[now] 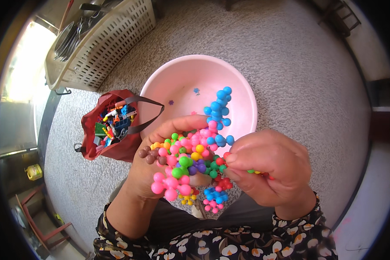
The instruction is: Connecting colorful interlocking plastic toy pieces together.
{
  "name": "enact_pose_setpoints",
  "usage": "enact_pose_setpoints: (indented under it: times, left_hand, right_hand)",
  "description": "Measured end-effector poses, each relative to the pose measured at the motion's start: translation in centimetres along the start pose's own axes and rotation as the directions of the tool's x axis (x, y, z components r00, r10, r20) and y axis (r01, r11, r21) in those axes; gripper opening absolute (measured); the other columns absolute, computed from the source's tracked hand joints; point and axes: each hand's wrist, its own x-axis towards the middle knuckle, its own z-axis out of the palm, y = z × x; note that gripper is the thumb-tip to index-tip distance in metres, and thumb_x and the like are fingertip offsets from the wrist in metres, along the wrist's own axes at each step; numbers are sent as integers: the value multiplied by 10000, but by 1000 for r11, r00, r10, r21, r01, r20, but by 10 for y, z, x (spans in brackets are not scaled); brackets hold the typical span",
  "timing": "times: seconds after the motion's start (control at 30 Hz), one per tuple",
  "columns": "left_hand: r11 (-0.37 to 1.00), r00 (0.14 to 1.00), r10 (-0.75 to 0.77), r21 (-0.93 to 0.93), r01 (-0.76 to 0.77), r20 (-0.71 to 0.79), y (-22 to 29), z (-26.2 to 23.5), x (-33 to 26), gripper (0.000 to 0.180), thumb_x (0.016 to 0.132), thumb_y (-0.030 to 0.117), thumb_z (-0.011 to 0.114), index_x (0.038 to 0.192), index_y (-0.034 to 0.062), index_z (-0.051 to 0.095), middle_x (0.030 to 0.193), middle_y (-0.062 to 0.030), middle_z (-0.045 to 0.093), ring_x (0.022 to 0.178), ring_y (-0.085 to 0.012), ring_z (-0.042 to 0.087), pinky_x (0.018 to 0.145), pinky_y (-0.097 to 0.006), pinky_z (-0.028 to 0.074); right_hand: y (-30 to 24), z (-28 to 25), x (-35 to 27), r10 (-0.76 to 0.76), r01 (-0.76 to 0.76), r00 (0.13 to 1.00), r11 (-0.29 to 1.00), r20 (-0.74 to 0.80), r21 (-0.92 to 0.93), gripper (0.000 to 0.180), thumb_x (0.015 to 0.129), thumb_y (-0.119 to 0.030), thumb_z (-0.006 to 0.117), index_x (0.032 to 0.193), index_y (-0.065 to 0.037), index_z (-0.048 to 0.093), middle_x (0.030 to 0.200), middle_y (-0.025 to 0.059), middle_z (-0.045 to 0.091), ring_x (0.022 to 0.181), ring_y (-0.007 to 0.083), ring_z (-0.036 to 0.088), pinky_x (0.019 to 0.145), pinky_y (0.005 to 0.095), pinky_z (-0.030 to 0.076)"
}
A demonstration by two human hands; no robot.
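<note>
My left hand [143, 177] is closed around a large cluster of ball-ended plastic building pieces [198, 141], joined together in pink, green, purple, yellow, orange and brown. A column of blue pieces [219, 108] rises from its top. Red, blue and pink pieces [216, 195] hang below. At the cluster's right side, my right hand [273, 167] pinches a red ball-ended piece [221, 160] between thumb and forefinger, right against the dark green pieces. Green, yellow and red balls [260, 172] peep out under the right fingers; how they are held is hidden.
Beyond my hands, a pink basin [245, 93] stands on the speckled floor with a few small pieces [196, 91] inside. At its left is a red bag [117, 150] full of mixed plastic toys. A white slatted basket [112, 50] with utensils stands farther left.
</note>
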Motion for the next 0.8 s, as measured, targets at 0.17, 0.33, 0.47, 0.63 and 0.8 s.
enact_pose_setpoints:
  times: [0.17,0.33,0.47,0.63,0.8]
  left_hand:
    - [988,987,-147,-63,143,-71,10,10,-3,741,566,-65,779,1226,-37,444,1182,-133,534,1037,-170,555,884,-321,476]
    - [982,984,-169,-91,164,-50,7,8,-4,747,591,-64,757,1254,-48,413,1189,-134,527,1043,-181,550,894,-326,468]
    - [936,976,-218,-284,207,-6,8,5,-2,732,620,-67,719,1273,-55,386,1194,-141,522,1065,-199,538,918,-337,451]
    - [939,967,-255,-243,244,-13,12,5,-5,713,646,-69,692,1283,-58,371,1200,-150,516,1092,-209,521,933,-335,434]
    - [951,964,-259,-189,244,-62,11,4,-4,682,672,-73,670,1286,-51,375,1188,-137,525,1074,-201,532,905,-314,445]
  right_hand:
    - [-6,-1,1,26,-26,999,999,28,-20,131,709,19,667,831,6,624,769,117,617,677,232,621,645,311,518]
    - [-4,5,0,2,-2,1000,1000,2,-27,213,657,67,668,838,-26,603,780,110,609,615,169,598,554,247,476]
    - [-7,5,-3,149,-148,989,984,-6,100,200,667,84,641,833,-20,602,786,111,599,638,156,587,558,237,455]
    - [-11,1,4,145,-145,988,989,56,3,179,675,78,636,823,-18,607,775,115,598,641,149,586,564,235,450]
    - [-10,9,4,104,-99,994,987,29,-125,185,652,71,667,804,-20,612,763,115,611,645,162,601,575,236,461]
